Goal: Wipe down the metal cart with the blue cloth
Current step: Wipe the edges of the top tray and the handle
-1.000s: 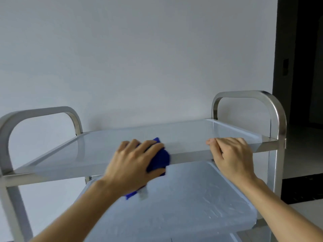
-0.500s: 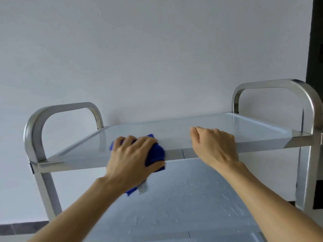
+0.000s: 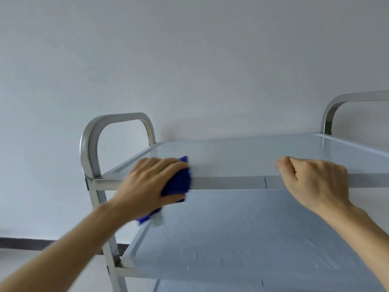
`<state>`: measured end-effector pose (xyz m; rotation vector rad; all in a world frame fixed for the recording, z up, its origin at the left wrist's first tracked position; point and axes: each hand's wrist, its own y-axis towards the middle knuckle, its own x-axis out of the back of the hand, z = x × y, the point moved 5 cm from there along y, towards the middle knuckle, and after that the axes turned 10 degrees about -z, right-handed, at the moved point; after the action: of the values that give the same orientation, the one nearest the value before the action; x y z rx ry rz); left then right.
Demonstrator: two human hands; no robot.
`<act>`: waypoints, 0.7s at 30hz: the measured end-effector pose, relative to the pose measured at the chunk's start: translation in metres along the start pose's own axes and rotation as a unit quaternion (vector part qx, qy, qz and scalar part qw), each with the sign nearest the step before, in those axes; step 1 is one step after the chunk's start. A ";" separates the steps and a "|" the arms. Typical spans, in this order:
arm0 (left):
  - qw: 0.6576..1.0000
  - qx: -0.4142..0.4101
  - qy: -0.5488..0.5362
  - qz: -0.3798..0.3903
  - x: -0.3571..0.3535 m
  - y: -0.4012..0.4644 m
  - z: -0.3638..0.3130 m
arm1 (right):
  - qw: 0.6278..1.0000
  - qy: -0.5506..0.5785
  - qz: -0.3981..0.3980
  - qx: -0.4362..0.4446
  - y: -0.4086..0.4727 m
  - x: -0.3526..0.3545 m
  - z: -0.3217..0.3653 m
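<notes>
Here I count one metal cart (image 3: 227, 183) with two looped handles and at least two shelves, one blue cloth (image 3: 176, 183), and two bare hands. The frame is brushed steel with rounded corners; the lower shelf (image 3: 242, 234) wears wrinkled film. My left hand (image 3: 150, 185) clamps the bunched cloth against the top shelf's front edge, cloth under palm and fingers, a corner dangling below. My right hand (image 3: 313, 182), fingers curled, grips that same rim, well apart.
</notes>
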<state>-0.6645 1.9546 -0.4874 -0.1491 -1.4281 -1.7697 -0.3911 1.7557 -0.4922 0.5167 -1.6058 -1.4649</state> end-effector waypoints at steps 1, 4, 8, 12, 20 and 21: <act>0.999 0.030 0.012 0.021 0.007 -0.018 0.029 | 1.000 0.007 -0.008 -0.002 0.000 0.000 0.000; 0.993 0.100 0.020 0.056 0.024 -0.057 0.084 | 0.999 0.018 -0.027 0.004 -0.002 0.002 0.005; 0.993 0.114 0.027 0.011 0.023 -0.041 0.061 | 1.000 0.011 -0.026 -0.008 -0.001 0.004 0.010; 0.997 0.078 0.001 -0.018 0.006 -0.003 0.005 | 1.000 -0.011 -0.008 -0.012 -0.002 0.000 0.005; 0.998 0.066 -0.019 0.014 -0.014 0.028 -0.047 | 0.993 -0.034 0.092 -0.072 0.013 0.000 0.010; 0.998 0.063 -0.022 0.015 -0.013 0.028 -0.046 | 0.992 -0.034 0.109 -0.055 0.019 -0.002 0.022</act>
<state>-0.6199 1.9217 -0.4896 -0.1427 -1.5566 -1.6567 -0.4033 1.7739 -0.4728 0.2233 -1.5710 -1.4092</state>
